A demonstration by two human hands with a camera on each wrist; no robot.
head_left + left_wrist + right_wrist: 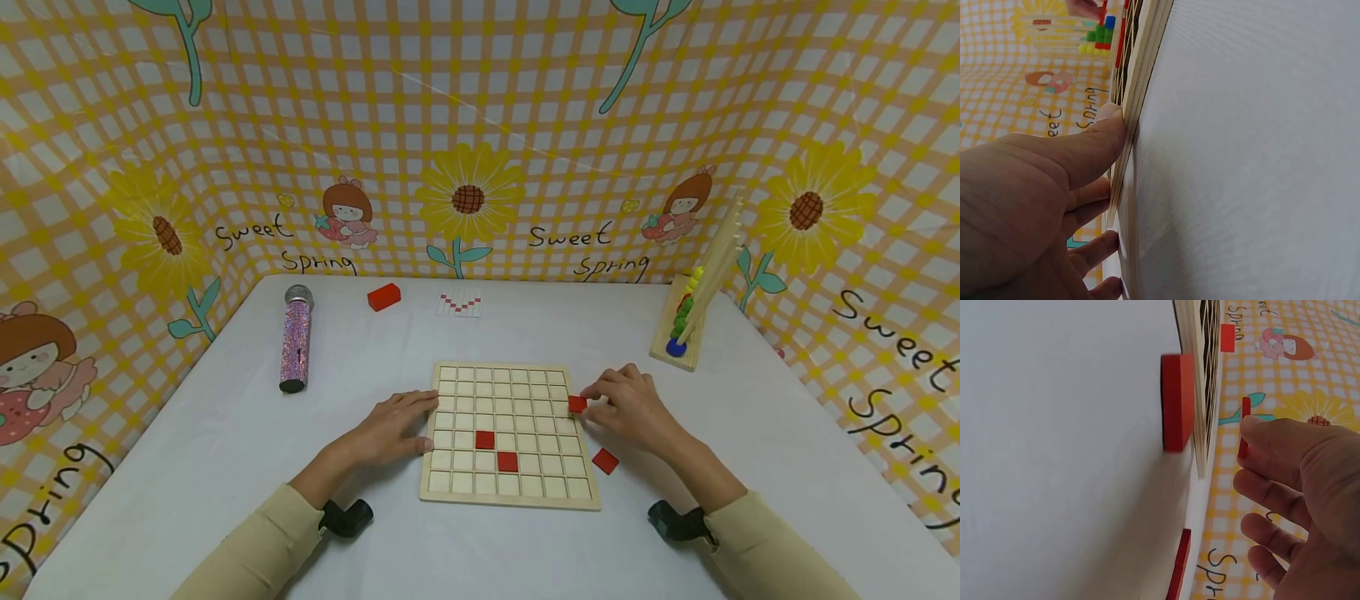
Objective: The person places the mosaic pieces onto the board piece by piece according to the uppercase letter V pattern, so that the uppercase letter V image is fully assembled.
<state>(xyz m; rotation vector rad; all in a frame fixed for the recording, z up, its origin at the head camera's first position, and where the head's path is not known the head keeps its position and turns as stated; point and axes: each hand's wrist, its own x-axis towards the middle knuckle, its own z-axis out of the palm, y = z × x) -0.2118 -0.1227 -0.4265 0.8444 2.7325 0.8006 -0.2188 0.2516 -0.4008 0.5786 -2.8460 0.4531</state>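
Observation:
A wooden grid board point(457, 500) lies on the white table, with one red tile point(485, 440) and a second red tile point(507, 462) in its cells. My left hand point(393, 429) rests against the board's left edge, thumb and fingers extended; the left wrist view has the thumb point(1107, 122) at the rim. Over the board's right edge, my right hand point(630, 408) pinches a red square tile point(1245, 427) between thumb and index finger, its other fingers loosely bent. Beside the board's right side lies a loose red tile point(605, 461). Another red piece point(1179, 565) shows low in the right wrist view.
At the back left lie a glittery microphone point(296, 342) and a red block point(385, 297). A small card with a red V-shaped grid pattern point(460, 303) lies behind the board. A wooden rack with coloured beads point(682, 329) stands at the back right. Patterned cloth walls point(480, 117) enclose the table.

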